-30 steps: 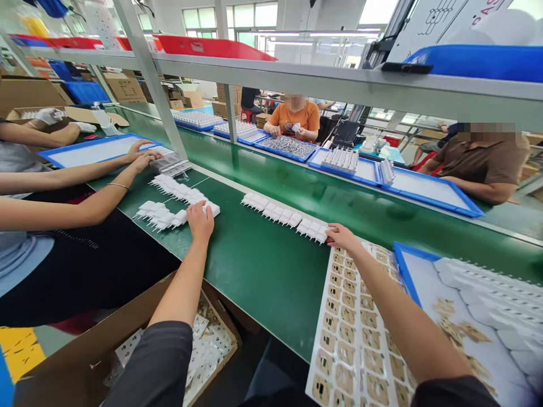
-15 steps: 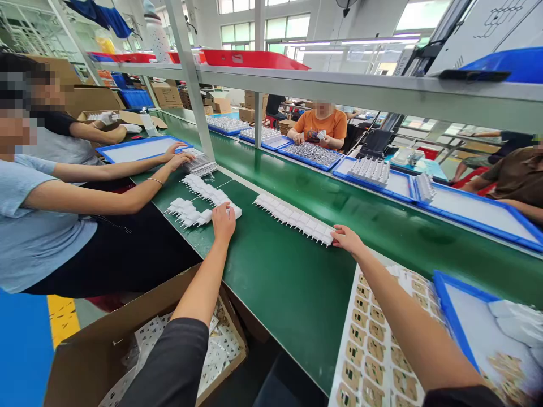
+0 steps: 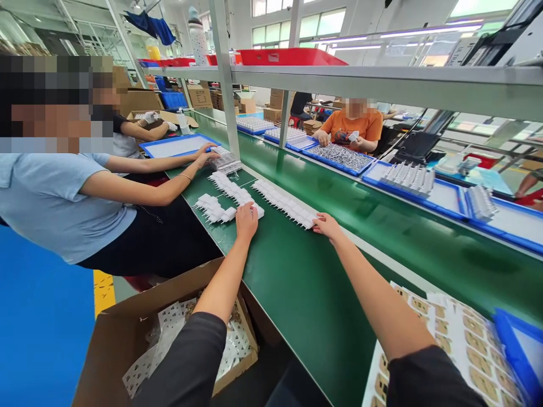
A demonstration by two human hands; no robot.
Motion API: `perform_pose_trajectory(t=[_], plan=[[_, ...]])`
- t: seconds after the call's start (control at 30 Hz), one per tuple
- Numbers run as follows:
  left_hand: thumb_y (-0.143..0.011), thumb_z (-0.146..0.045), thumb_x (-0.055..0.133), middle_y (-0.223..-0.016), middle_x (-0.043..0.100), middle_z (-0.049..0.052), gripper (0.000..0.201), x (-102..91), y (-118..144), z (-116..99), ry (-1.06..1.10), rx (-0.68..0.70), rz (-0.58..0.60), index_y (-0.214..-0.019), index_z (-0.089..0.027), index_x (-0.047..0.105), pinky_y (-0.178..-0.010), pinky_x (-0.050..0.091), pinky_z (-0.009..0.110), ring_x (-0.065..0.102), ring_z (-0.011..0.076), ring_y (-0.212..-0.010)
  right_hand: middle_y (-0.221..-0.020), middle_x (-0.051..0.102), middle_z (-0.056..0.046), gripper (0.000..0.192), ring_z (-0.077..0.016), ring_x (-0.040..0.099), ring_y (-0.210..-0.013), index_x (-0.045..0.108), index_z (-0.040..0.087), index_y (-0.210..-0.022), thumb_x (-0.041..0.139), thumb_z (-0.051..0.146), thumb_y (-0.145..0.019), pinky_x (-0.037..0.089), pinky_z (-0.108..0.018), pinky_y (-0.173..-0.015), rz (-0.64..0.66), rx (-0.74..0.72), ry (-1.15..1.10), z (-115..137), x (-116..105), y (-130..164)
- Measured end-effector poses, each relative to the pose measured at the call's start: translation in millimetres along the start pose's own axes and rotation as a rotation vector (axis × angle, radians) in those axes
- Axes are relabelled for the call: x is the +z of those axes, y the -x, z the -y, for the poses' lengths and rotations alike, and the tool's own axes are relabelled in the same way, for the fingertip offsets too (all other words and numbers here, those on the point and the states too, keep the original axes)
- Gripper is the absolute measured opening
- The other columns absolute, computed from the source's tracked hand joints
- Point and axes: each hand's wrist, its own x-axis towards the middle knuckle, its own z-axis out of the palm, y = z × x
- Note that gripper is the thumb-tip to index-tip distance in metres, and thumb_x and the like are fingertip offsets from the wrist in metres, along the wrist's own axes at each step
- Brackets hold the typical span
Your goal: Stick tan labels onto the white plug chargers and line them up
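Note:
Several white plastic parts with thin prongs lie in rows on a green work table. My left hand (image 3: 247,220) is closed at the near end of the middle row (image 3: 229,189), its fingers bent over the parts; their tips are partly hidden. A shorter, uneven group of the same parts (image 3: 212,209) sits just left of that hand. My right hand (image 3: 326,225) pinches the near end of the right-hand row (image 3: 284,203), thumb and fingers at the last part. This row lies straight, beside the middle one with a narrow green gap between.
A co-worker (image 3: 85,192) at left reaches to a clear tray (image 3: 225,161). An open carton (image 3: 110,333) with patterned sheets stands below the table edge. Sheets of tan cut-outs (image 3: 441,328) and a blue tray (image 3: 515,345) lie at right. A shelf (image 3: 360,76) crosses overhead.
My right hand has slid its row leftward along the table, closer to the middle row. My left hand stays at the middle row's end. The view has turned to the left.

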Motion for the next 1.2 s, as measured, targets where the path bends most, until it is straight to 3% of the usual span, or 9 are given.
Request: perform_pose_trajectory(t=[0.4, 0.53, 0.67, 0.77, 0.87, 0.97, 1.07, 1.2], plan=[[-0.098, -0.028, 0.043, -0.103, 0.069, 0.014, 0.031, -1.2, 1, -2, 0.013, -0.011, 0.014, -0.119, -0.017, 0.061, -0.098, 0.045, 0.047, 0.058, 0.0304, -0.106, -0.127, 0.061, -0.010, 0.037, -0.0204, 0.065, -0.103, 0.056, 0.018, -0.130, 0.061, 0.035, -0.097, 0.059, -0.040, -0.085, 0.052, -0.126, -0.104, 33, 91, -17], [-0.097, -0.029, 0.045, -0.115, 0.066, 0.016, 0.030, -2.0, 1, -3, 0.000, -0.019, -0.016, -0.119, -0.017, 0.061, -0.102, 0.042, 0.048, 0.056, 0.0317, -0.115, -0.134, 0.058, -0.012, 0.042, -0.0218, 0.065, -0.106, 0.053, 0.019, -0.135, 0.059, 0.037, -0.098, 0.059, -0.042, -0.087, 0.088, -0.171, -0.099, 41, 116, -27], [-0.097, -0.029, 0.045, -0.124, 0.062, 0.017, 0.029, -2.4, 0, -1, -0.017, -0.018, -0.038, -0.119, -0.017, 0.060, -0.105, 0.041, 0.049, 0.052, 0.0322, -0.122, -0.151, 0.047, -0.010, 0.047, -0.0188, 0.063, -0.116, 0.043, 0.026, -0.146, 0.049, 0.037, -0.100, 0.058, -0.032, -0.090, 0.136, -0.211, -0.033, 44, 132, -28], [-0.096, -0.029, 0.044, -0.123, 0.062, 0.018, 0.029, -1.5, -1, 0, -0.025, -0.021, -0.050, -0.118, -0.016, 0.059, -0.105, 0.041, 0.050, 0.052, 0.0322, -0.122, -0.154, 0.045, -0.007, 0.049, -0.0156, 0.062, -0.118, 0.040, 0.030, -0.148, 0.044, 0.035, -0.099, 0.056, -0.025, -0.090, 0.181, -0.233, 0.077, 45, 127, -19], [-0.095, -0.028, 0.045, -0.122, 0.062, 0.019, 0.027, -2.0, -2, -3, -0.023, -0.025, -0.060, -0.116, -0.017, 0.059, -0.105, 0.041, 0.051, 0.052, 0.0324, -0.121, -0.141, 0.059, -0.010, 0.043, -0.0189, 0.067, -0.109, 0.058, 0.023, -0.134, 0.058, 0.029, -0.091, 0.057, -0.030, -0.091, 0.258, -0.255, 0.249, 53, 97, 0], [-0.092, -0.027, 0.047, -0.122, 0.061, 0.020, 0.026, -9.8, -2, -9, -0.007, -0.025, -0.045, -0.114, -0.018, 0.058, -0.106, 0.040, 0.052, 0.052, 0.0332, -0.122, -0.106, 0.075, -0.007, 0.026, -0.0226, 0.071, -0.094, 0.074, 0.017, -0.100, 0.076, 0.014, -0.074, 0.056, -0.037, -0.093, 0.333, -0.255, 0.436, 72, 38, 31], [-0.089, -0.027, 0.048, -0.121, 0.062, 0.022, 0.026, -25.0, -3, -17, 0.021, -0.001, 0.017, -0.110, -0.015, 0.058, -0.108, 0.038, 0.054, 0.052, 0.0342, -0.122, -0.089, 0.077, -0.003, 0.025, -0.0229, 0.071, -0.091, 0.076, 0.015, -0.088, 0.081, 0.005, -0.065, 0.053, -0.041, -0.099, 0.308, -0.253, 0.558, 94, -47, 79], [-0.085, -0.027, 0.049, -0.105, 0.066, 0.019, 0.018, -35.5, -1, -46, 0.057, 0.045, 0.123, -0.094, -0.016, 0.060, -0.108, 0.038, 0.060, 0.057, 0.0341, -0.114, -0.108, 0.074, -0.002, 0.039, -0.0221, 0.065, -0.112, 0.070, 0.013, -0.119, 0.074, 0.014, -0.080, 0.040, -0.046, -0.113, 0.117, -0.296, 0.611, 104, -178, 174]])
